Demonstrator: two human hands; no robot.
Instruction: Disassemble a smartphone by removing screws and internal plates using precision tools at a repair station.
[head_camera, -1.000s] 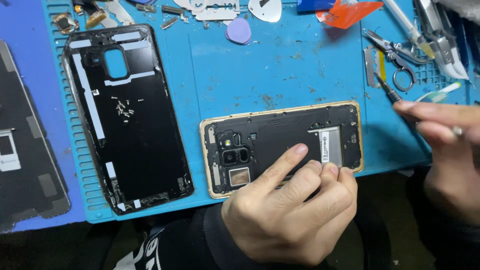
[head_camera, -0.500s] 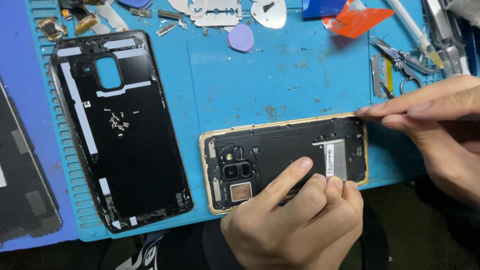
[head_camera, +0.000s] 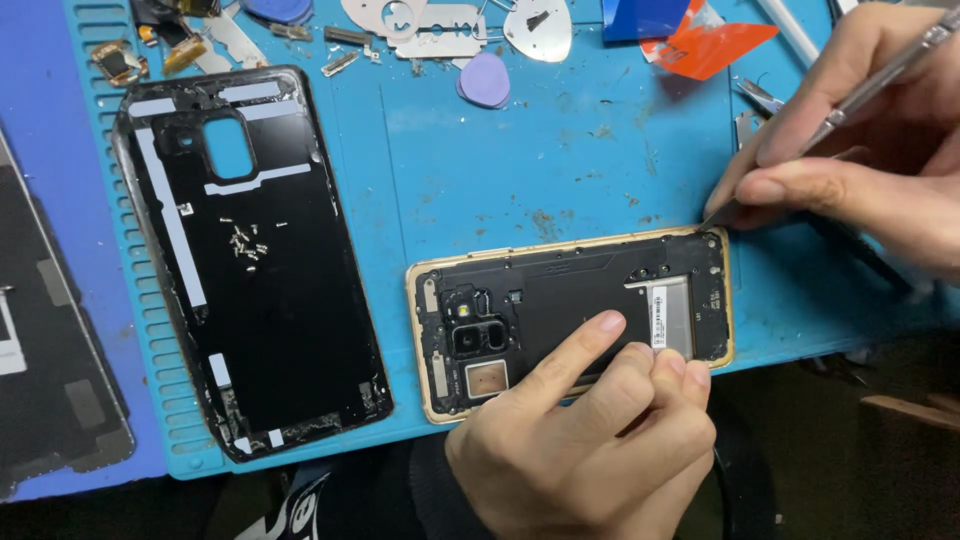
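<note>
Opened gold-framed smartphone (head_camera: 570, 320) lies back-up, cover off, on the blue repair mat (head_camera: 560, 160), near the mat's front edge, long side across the view; camera module and fingerprint sensor at its left end, a silver shield with a white label at its right. Left hand (head_camera: 590, 440) rests on the phone's near edge, index finger stretched out flat and pressing the black midframe plate, other fingers curled loosely with tips touching the phone near the label; it grips nothing. Right hand (head_camera: 860, 150) comes in from the upper right, thumb and fingers pinched closed around a slim metal tool (head_camera: 870, 85), looks like tweezers or a pry tool; the tool's dark tip sits at the phone's top right corner, touching or just beside the frame, cannot tell which. Removed black back cover (head_camera: 250, 260) lies inside-up to the left, well apart from the phone, with tiny screws (head_camera: 245, 243) scattered on it. Purple pick (head_camera: 484, 80), metal pry plates (head_camera: 440, 25) and an orange plastic piece (head_camera: 715, 45) along the mat's far edge. Dark panel (head_camera: 50, 350) at far left, off the mat.
</note>
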